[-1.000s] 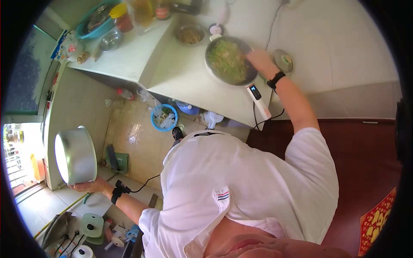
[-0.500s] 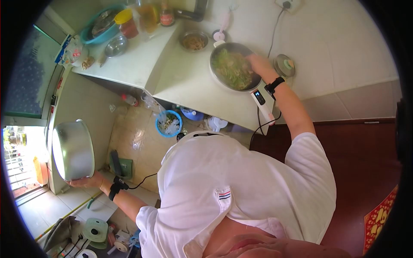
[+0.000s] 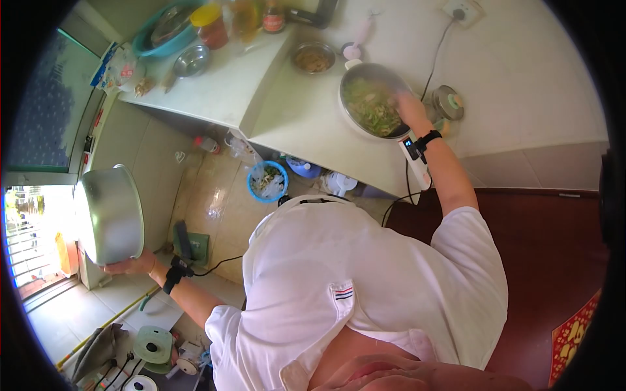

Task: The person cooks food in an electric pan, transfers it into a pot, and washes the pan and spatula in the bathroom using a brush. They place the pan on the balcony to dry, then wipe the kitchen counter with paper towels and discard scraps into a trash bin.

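Observation:
My left hand (image 3: 135,262) grips the rim of a large silver metal pot (image 3: 116,215), held out on its side at the far left. At the upper right, my right hand (image 3: 412,112) is over the edge of a white electric pan (image 3: 347,112) on the counter. Its fingers look closed but are blurred, and whatever they hold is hidden. In the pan lies chopped green food (image 3: 373,107), with a haze above it. The pan's handle (image 3: 409,148) has a lit display and runs under my right wrist.
Behind the pan are a glass lid (image 3: 448,103) and a bowl of brown food (image 3: 313,58). A metal bowl (image 3: 192,61), a yellow-lidded jar (image 3: 208,27) and a teal basin (image 3: 147,44) share the raised counter (image 3: 222,91). Below stands a blue bin (image 3: 250,182); a cord (image 3: 427,75) hangs by the wall.
The counter and pan have shifted right in view. My right hand has moved a little with the pan, and the food is spread differently. The silver pot is slightly higher, still in my left hand.

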A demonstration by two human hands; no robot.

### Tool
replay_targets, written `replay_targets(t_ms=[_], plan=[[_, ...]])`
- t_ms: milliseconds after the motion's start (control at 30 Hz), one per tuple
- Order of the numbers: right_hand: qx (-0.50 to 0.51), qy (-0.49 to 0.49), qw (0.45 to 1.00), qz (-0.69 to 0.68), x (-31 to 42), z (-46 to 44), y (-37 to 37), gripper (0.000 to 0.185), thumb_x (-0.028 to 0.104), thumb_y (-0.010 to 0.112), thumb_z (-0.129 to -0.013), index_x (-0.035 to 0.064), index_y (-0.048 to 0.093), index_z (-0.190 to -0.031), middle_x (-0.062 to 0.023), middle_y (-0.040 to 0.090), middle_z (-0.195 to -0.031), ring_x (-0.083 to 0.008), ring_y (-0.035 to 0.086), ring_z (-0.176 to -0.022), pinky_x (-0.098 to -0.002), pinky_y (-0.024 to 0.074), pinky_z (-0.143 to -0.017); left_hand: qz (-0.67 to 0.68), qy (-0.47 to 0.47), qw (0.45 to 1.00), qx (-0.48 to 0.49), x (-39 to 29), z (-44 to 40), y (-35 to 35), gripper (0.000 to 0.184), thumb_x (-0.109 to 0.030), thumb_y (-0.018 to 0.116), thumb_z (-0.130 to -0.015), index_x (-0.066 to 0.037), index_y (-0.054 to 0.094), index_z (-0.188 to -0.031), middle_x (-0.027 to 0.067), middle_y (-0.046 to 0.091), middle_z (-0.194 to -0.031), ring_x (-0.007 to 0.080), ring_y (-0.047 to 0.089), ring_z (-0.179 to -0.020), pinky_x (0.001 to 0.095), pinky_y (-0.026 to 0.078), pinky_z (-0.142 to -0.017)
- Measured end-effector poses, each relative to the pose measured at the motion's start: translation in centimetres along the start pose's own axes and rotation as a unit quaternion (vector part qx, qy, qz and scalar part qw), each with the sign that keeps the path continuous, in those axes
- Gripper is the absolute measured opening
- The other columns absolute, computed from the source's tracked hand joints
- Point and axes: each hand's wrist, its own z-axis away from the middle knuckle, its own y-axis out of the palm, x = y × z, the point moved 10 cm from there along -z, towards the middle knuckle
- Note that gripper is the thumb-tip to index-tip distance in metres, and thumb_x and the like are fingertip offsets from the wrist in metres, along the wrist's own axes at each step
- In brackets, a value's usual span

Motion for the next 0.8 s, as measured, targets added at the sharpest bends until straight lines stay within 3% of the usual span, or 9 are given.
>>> replay_targets(t_ms=[100,167,200,267,400,467,500,667,800], plan=[[-0.023,-0.004,1.000,0.004,1.2,1.9,-1.8,0.035,0.004,0.055,-0.084,0.0184,0.067,-0.113,-0.0141,0.062,-0.098,-0.0343,0.062,-0.092,-0.0447,0.0502,-0.079,-0.006,0.009,1.000,0.028,3.6,1.1,2.4,0.097,-0.030,0.083,-0.072,-0.003,0.021,-0.141,0.0213,0.042,-0.130,0.0383,0.050,-0.113,0.0485,0.049,-0.086],[0.018,0.050,0.998,0.046,0.4,2.7,-1.4,0.038,0.000,0.050,-0.084,0.0161,0.066,-0.115,-0.0145,0.061,-0.099,-0.0350,0.061,-0.092,-0.0449,0.0497,-0.078,0.024,0.039,0.999,0.028,-3.7,-1.3,0.8,0.099,-0.032,0.081,-0.073,-0.005,0.017,-0.143,0.0222,0.041,-0.132,0.0410,0.049,-0.114,0.0515,0.047,-0.086],[0.019,0.053,0.997,0.046,-0.1,3.1,-0.8,0.038,0.000,0.050,-0.084,0.0161,0.066,-0.115,-0.0145,0.061,-0.099,-0.0350,0.061,-0.092,-0.0449,0.0497,-0.078,0.026,0.041,0.998,0.029,-4.0,-1.8,1.1,0.099,-0.032,0.081,-0.073,-0.005,0.017,-0.143,0.0222,0.041,-0.132,0.0410,0.049,-0.114,0.0515,0.047,-0.086],[-0.099,0.015,0.995,-0.025,-0.4,3.9,-2.1,0.039,0.000,0.051,-0.084,0.0151,0.066,-0.117,-0.0150,0.061,-0.099,-0.0356,0.061,-0.091,-0.0443,0.0496,-0.077,0.006,0.096,0.995,0.013,-5.1,-2.3,1.2,0.102,-0.033,0.082,-0.072,-0.006,0.014,-0.144,0.0228,0.040,-0.132,0.0426,0.048,-0.114,0.0533,0.046,-0.087],[-0.095,0.031,0.995,-0.004,-0.9,5.2,-1.5,0.040,0.000,0.051,-0.084,0.0166,0.066,-0.118,-0.0144,0.061,-0.097,-0.0357,0.061,-0.091,-0.0438,0.0495,-0.076,0.001,0.072,0.997,0.020,-3.5,-2.3,3.2,0.105,-0.031,0.083,-0.071,-0.007,0.012,-0.145,0.0236,0.039,-0.134,0.0436,0.046,-0.117,0.0541,0.045,-0.089],[-0.099,0.037,0.994,-0.012,-0.7,6.0,-1.6,0.038,0.002,0.050,-0.086,0.0166,0.066,-0.117,-0.0139,0.061,-0.096,-0.0352,0.061,-0.089,-0.0442,0.0493,-0.075,0.018,0.115,0.993,-0.015,-6.2,-3.2,2.4,0.086,-0.044,0.069,-0.084,-0.006,0.020,-0.143,0.0231,0.039,-0.136,0.0409,0.047,-0.119,0.0521,0.048,-0.089],[-0.098,0.041,0.994,-0.012,-0.3,6.6,-1.8,0.038,0.002,0.050,-0.086,0.0166,0.066,-0.117,-0.0139,0.061,-0.096,-0.0352,0.061,-0.089,-0.0442,0.0493,-0.075,0.023,0.118,0.993,-0.021,-6.6,-3.6,2.7,0.087,-0.043,0.070,-0.082,-0.005,0.020,-0.142,0.0231,0.039,-0.135,0.0405,0.048,-0.118,0.0516,0.048,-0.089],[-0.116,0.119,0.986,-0.033,-0.9,9.0,-2.9,0.034,0.008,0.051,-0.088,0.0188,0.067,-0.117,-0.0149,0.062,-0.094,-0.0353,0.061,-0.089,-0.0446,0.0496,-0.075,0.166,0.017,0.986,-0.012,-5.8,-4.6,5.0,0.093,-0.034,0.079,-0.073,0.000,0.023,-0.140,0.0230,0.043,-0.130,0.0384,0.052,-0.113,0.0492,0.050,-0.088],[-0.157,0.109,0.981,-0.025,-0.1,10.9,-4.3,0.033,0.007,0.053,-0.087,0.0178,0.069,-0.114,-0.0131,0.060,-0.091,-0.0350,0.061,-0.083,-0.0439,0.0495,-0.070,0.446,-0.147,0.883,-0.020,-5.6,-5.2,8.0,0.098,-0.028,0.086,-0.066,0.003,0.026,-0.138,0.0229,0.045,-0.126,0.0367,0.055,-0.109,0.0472,0.052,-0.088]])
